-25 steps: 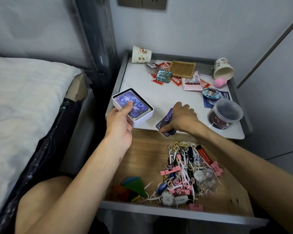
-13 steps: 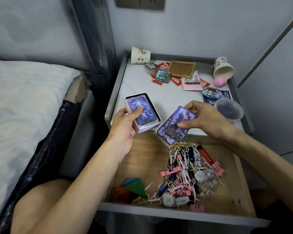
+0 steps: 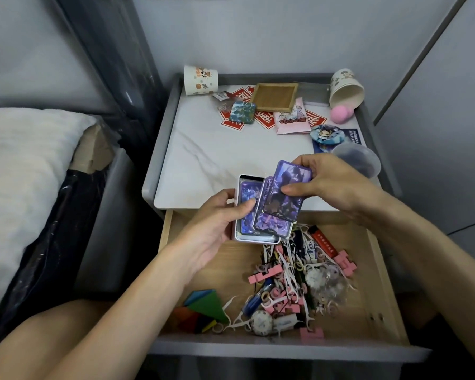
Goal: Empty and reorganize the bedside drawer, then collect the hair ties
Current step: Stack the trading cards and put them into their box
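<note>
Bedside tabletop [image 3: 217, 149] next to a bed [image 3: 25, 160], with the drawer [image 3: 225, 270] below pulled open. The left grip [image 3: 214, 218] curls round a white card box [image 3: 251, 178], thumb across its open top. The right grip [image 3: 332, 185] pinches purple cards [image 3: 285, 193] just over the box. Hair ties [image 3: 291, 270] lie tangled among pink clips [image 3: 263, 276] in the drawer.

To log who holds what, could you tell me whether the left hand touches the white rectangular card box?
Touching. The head view shows the left hand curled round the white rectangular card box, its thumb across the purple card inside.
</note>
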`<state>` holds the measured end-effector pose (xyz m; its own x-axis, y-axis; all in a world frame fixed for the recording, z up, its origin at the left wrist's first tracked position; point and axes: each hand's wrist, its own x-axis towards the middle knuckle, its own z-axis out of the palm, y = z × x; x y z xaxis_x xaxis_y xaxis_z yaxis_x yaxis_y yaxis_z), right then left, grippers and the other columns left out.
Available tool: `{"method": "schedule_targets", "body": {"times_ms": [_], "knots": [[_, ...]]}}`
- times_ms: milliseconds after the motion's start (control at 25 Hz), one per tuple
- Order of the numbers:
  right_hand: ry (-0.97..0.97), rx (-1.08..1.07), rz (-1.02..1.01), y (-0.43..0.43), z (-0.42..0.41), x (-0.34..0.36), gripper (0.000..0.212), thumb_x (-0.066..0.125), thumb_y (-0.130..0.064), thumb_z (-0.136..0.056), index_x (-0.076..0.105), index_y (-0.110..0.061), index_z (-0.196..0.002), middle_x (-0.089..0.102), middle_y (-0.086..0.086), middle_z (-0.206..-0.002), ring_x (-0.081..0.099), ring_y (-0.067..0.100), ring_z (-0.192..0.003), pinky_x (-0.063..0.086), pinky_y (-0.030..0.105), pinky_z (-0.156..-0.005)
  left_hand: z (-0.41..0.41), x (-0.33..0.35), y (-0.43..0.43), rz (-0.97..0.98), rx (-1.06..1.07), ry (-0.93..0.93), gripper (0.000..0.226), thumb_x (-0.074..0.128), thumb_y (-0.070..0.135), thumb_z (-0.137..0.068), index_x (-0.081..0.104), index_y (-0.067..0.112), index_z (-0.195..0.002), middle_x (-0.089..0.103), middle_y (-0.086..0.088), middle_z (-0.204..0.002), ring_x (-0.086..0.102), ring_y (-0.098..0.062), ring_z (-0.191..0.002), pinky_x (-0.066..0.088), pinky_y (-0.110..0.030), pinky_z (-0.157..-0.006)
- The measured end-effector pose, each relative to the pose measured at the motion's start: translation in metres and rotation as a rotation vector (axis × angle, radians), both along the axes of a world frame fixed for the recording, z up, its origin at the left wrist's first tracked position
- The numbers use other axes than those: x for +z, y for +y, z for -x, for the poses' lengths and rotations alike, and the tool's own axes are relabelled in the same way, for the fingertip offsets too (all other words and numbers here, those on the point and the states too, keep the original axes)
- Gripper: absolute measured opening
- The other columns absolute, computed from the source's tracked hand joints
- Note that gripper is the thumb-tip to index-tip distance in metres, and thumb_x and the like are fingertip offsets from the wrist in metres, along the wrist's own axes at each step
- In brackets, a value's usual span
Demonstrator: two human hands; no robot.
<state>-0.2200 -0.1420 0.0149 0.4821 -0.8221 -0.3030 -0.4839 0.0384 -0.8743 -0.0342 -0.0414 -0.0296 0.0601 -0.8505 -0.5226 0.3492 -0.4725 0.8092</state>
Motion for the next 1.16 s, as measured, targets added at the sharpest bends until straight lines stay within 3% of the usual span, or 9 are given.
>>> {"method": "schedule_targets", "body": {"times_ms": [80,240,400,480,680,800,920,1040,1160], "knots": [[0.029,0.017,-0.002,0.004,-0.001,-0.001,0.023,0.077,-0.001,-0.079,0.068,-0.003,-0.099,0.075,0.013,-0.092,0.069,0.019,-0.083,0.056,0.018,-0.066,0.005,-0.001,0.000,0.001,-0.035,-0.003,0.053,0.073,0.015,-0.075,0.058,0.003,-0.124,0.069,-0.019,-0.118,0.068,-0.030,-0.103,0.050,-0.052,-0.100],[0.113,0.019,0.077,0.010,-0.005,-0.009,0.024,0.083,-0.007,-0.073,0.071,-0.013,-0.093,0.076,0.004,-0.086,0.070,0.017,-0.080,0.057,0.032,-0.079,0.012,-0.002,0.004,0.001,-0.072,0.017,0.057,0.074,0.015,-0.072,0.056,0.001,-0.125,0.067,-0.023,-0.119,0.068,-0.029,-0.099,0.052,-0.048,-0.095],[0.074,-0.014,0.062,0.014,-0.007,-0.008,0.021,0.081,-0.003,-0.075,0.068,-0.014,-0.087,0.071,-0.002,-0.078,0.062,0.001,-0.061,0.052,0.013,-0.064,0.014,-0.004,0.007,-0.007,-0.049,0.047,0.057,0.075,0.014,-0.072,0.056,0.001,-0.124,0.068,-0.020,-0.119,0.069,-0.027,-0.098,0.051,-0.050,-0.098],[0.063,-0.036,0.046,0.016,-0.008,-0.009,0.022,0.080,-0.002,-0.075,0.067,-0.015,-0.087,0.071,-0.003,-0.077,0.062,0.003,-0.062,0.052,0.011,-0.061,0.014,-0.006,0.008,-0.014,-0.026,0.067,0.051,0.073,0.010,-0.077,0.057,0.001,-0.124,0.069,-0.019,-0.118,0.069,-0.026,-0.097,0.051,-0.049,-0.098],[0.091,-0.078,0.153,0.016,-0.009,-0.018,0.024,0.085,-0.013,-0.073,0.071,-0.015,-0.093,0.075,0.001,-0.086,0.070,0.020,-0.081,0.057,0.035,-0.077,0.014,-0.007,0.008,-0.029,0.006,0.068,0.039,0.071,0.008,-0.084,0.060,0.004,-0.121,0.067,-0.021,-0.120,0.069,-0.026,-0.097,0.053,-0.049,-0.095],[0.196,0.011,0.352,0.014,-0.007,-0.018,0.022,0.080,-0.022,-0.079,0.068,-0.024,-0.097,0.072,-0.005,-0.088,0.068,0.011,-0.079,0.055,0.031,-0.072,0.013,-0.006,0.007,-0.029,0.014,0.078,0.044,0.072,0.010,-0.080,0.059,0.004,-0.122,0.070,-0.018,-0.116,0.069,-0.026,-0.097,0.053,-0.049,-0.095],[0.115,0.060,0.272,0.008,0.000,-0.009,0.025,0.070,-0.014,-0.089,0.065,-0.026,-0.109,0.072,-0.010,-0.088,0.069,0.006,-0.080,0.048,0.017,-0.063,0.012,-0.005,0.008,-0.032,0.014,0.092,0.048,0.073,0.013,-0.077,0.060,0.004,-0.123,0.071,-0.016,-0.115,0.070,-0.026,-0.099,0.055,-0.047,-0.092],[0.113,0.122,0.216,0.010,0.003,-0.005,0.030,0.076,-0.017,-0.083,0.067,-0.026,-0.110,0.072,0.004,-0.082,0.070,0.021,-0.076,0.053,0.033,-0.066,0.012,-0.003,0.008,-0.032,0.010,0.094,0.045,0.072,0.011,-0.079,0.060,0.004,-0.122,0.070,-0.018,-0.115,0.070,-0.028,-0.100,0.055,-0.047,-0.091],[0.126,0.089,0.202,0.019,-0.006,-0.015,0.030,0.082,-0.022,-0.077,0.066,-0.025,-0.104,0.065,-0.002,-0.068,0.064,0.010,-0.058,0.052,0.029,-0.055,0.014,-0.003,0.009,-0.023,-0.008,0.101,0.049,0.073,0.013,-0.077,0.060,0.004,-0.123,0.071,-0.018,-0.114,0.070,-0.030,-0.103,0.056,-0.046,-0.089]]}}
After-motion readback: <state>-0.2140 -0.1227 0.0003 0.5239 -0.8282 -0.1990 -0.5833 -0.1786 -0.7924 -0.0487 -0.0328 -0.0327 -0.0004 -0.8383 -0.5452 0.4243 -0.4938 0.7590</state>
